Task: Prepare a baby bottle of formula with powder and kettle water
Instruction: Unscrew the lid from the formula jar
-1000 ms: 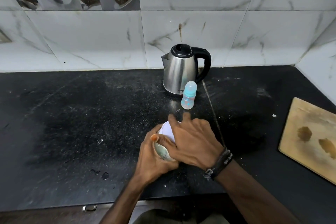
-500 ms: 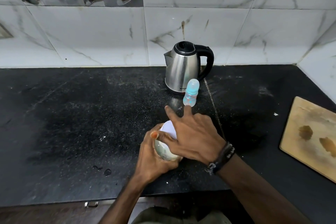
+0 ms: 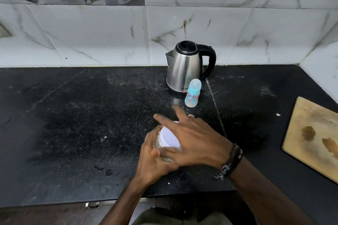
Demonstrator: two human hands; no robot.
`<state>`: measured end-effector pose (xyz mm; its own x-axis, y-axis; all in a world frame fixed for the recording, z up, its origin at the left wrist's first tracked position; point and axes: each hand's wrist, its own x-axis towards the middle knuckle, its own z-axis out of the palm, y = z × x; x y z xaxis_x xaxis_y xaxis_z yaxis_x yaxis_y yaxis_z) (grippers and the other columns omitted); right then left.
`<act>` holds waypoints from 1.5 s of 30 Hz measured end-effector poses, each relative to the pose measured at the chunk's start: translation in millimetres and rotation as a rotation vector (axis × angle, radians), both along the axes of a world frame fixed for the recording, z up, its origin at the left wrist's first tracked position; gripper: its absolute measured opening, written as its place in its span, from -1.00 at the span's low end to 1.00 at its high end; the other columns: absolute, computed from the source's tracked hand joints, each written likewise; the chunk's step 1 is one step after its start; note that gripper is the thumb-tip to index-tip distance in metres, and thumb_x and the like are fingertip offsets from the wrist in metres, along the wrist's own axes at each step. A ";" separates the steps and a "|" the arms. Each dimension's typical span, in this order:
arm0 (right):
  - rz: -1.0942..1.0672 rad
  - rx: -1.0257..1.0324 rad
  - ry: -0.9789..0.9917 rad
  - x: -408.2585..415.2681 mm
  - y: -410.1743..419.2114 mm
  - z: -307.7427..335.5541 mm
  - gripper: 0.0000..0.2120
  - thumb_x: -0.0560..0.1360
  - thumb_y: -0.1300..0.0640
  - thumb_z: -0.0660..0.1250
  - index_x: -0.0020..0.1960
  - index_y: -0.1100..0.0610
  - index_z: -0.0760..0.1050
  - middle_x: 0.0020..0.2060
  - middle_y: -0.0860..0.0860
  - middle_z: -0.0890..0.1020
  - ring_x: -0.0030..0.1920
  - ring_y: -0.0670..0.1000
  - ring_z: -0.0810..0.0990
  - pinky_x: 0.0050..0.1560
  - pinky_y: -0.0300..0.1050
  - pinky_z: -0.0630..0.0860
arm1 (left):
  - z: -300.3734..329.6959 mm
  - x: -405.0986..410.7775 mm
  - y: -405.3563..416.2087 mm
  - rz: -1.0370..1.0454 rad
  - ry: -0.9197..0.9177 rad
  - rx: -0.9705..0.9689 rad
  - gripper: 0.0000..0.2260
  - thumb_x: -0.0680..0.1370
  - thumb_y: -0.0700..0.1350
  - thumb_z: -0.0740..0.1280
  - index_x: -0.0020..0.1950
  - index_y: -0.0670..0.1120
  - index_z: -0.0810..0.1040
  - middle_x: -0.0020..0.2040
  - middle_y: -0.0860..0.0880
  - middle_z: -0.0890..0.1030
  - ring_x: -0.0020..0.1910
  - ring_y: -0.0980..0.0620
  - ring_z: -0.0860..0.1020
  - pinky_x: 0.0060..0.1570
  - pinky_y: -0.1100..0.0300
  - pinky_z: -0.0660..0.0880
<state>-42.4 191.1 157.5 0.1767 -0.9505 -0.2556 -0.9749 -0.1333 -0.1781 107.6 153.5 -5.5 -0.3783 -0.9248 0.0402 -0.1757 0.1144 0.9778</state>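
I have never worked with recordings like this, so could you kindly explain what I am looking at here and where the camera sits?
There is no machine here: a person wears a single camera on the head, looking down at their own two hands. The left hand grips a small jar with a white lid. The right hand lies over the lid, its fingers spread out. On the black counter stand a steel kettle and, just in front of it, a capped baby bottle. A wooden board lies at the right.

kettle (image 3: 184, 68): brushed steel, black plastic handle | worktop (image 3: 73, 124): speckled dark stone | board (image 3: 314, 137): stained wood | bottle (image 3: 192, 95): translucent plastic
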 end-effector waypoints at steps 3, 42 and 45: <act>-0.168 -0.123 0.177 8.8 0.2 -1.1 -0.15 0.47 -0.50 -0.15 0.59 0.01 0.05 0.28 0.28 0.45 0.12 0.28 0.58 0.01 0.08 0.47 | 4.0 -1.3 2.9 -0.001 0.024 -0.005 -0.11 0.15 -0.10 0.69 0.45 0.01 0.45 0.20 -0.21 0.64 0.16 -0.20 0.67 0.12 -0.27 0.61; -0.219 -0.368 -0.631 -54.7 8.1 -64.4 -0.62 0.28 -0.01 0.60 -0.13 -0.01 0.42 0.22 -0.07 0.58 0.21 -0.10 0.54 0.22 -0.12 0.46 | -2.8 23.6 -7.9 0.133 0.093 -0.052 -0.13 0.12 -0.02 0.71 0.38 -0.01 0.46 0.25 0.12 0.65 0.25 0.09 0.62 0.28 0.25 0.51; -0.280 -0.372 -0.547 -55.4 9.4 -91.4 -0.66 0.24 -0.02 0.64 -0.21 0.02 0.50 0.28 -0.07 0.58 0.26 -0.03 0.50 0.28 -0.12 0.40 | -6.5 27.9 -10.6 0.146 0.076 -0.055 -0.14 0.12 -0.01 0.71 0.37 0.04 0.46 0.23 0.18 0.65 0.24 0.12 0.62 0.26 0.28 0.51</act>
